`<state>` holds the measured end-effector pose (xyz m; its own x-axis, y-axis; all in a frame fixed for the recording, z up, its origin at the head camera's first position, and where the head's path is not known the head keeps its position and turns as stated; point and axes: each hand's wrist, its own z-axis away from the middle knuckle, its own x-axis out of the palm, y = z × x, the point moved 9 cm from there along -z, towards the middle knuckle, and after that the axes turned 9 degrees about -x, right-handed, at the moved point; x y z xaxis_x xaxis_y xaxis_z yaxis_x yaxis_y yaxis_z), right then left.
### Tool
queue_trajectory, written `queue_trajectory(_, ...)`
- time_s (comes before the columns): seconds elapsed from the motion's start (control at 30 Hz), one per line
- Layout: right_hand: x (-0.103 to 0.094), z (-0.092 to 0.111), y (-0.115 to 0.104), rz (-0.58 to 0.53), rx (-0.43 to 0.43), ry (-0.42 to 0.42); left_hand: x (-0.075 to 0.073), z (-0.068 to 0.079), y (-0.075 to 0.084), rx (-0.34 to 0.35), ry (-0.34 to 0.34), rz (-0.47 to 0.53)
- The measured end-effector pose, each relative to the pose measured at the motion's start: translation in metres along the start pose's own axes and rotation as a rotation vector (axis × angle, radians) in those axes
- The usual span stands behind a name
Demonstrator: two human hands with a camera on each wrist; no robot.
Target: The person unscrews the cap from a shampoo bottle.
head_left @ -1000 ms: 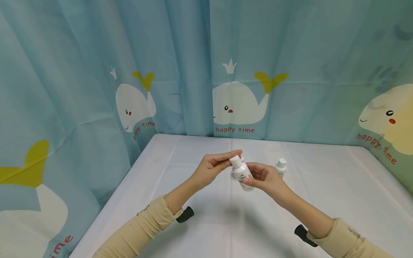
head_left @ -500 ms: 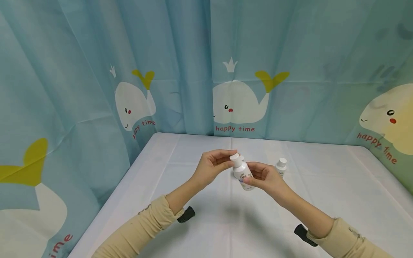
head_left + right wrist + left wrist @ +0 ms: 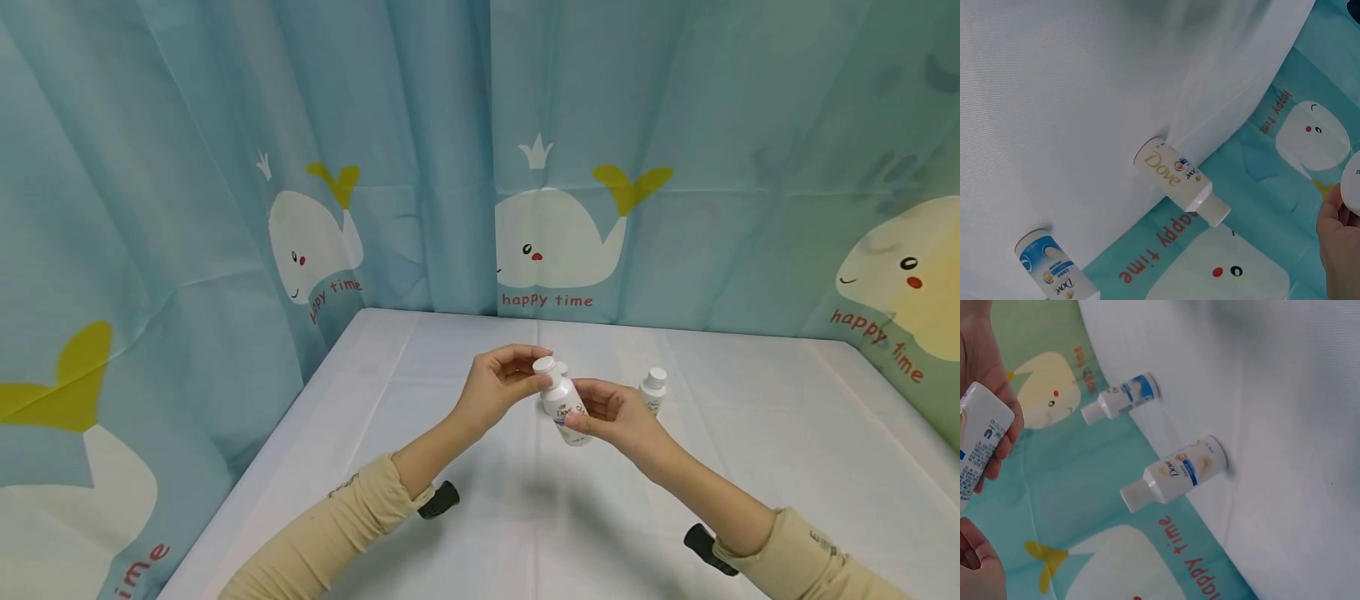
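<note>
A small white Dove bottle [image 3: 564, 408] is held tilted above the table, its white cap [image 3: 544, 365] pointing up and left. My right hand [image 3: 622, 417] grips the bottle's body from the right. My left hand [image 3: 498, 385] pinches the cap with the thumb in front and the fingers behind. In the left wrist view the held bottle [image 3: 985, 428] shows its back label at the left edge. Only its round base [image 3: 1351, 181] appears in the right wrist view.
Two more white Dove bottles stand capped on the white table [image 3: 450, 533]: a blue-labelled one [image 3: 654, 390] at right, and a plainer one [image 3: 1172, 175] mostly hidden behind the held bottle in the head view. A blue whale-print curtain [image 3: 435, 167] borders the table.
My left fingers have gone from reaching straight over the cap to bending around it, and the left wrist has shifted slightly right. The right hand and bottle stay nearly still.
</note>
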<state>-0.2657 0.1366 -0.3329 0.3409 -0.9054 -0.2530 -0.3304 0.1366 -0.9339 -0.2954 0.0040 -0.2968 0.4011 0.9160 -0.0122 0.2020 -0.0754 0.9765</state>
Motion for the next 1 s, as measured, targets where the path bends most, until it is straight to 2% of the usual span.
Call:
queue_trajectory(0.23, 0.0019, 0.0012, -0.0032, -0.014, 0.003, -0.008, 0.0, -0.0016, -0.0051, -0.025, 0.011, 0.062)
queue_trajectory(0.47, 0.0038, -0.0001, -0.0071, -0.011, -0.034, -0.022, 0.0008, -0.0032, -0.0048, -0.002, -0.007, 0.094)
queue_trajectory(0.57, 0.0035, -0.0001, -0.0068, -0.011, -0.03, -0.022, 0.0014, -0.0029, -0.0027, 0.019, -0.044, 0.092)
queue_trajectory(0.7, 0.0025, -0.0001, -0.006, -0.009, -0.025, -0.021, 0.0041, -0.0015, 0.0, 0.034, -0.13, 0.067)
queue_trajectory(1.0, 0.0018, -0.0008, -0.0001, 0.0, -0.006, -0.028, 0.0082, 0.0063, 0.0025, 0.007, -0.318, -0.001)
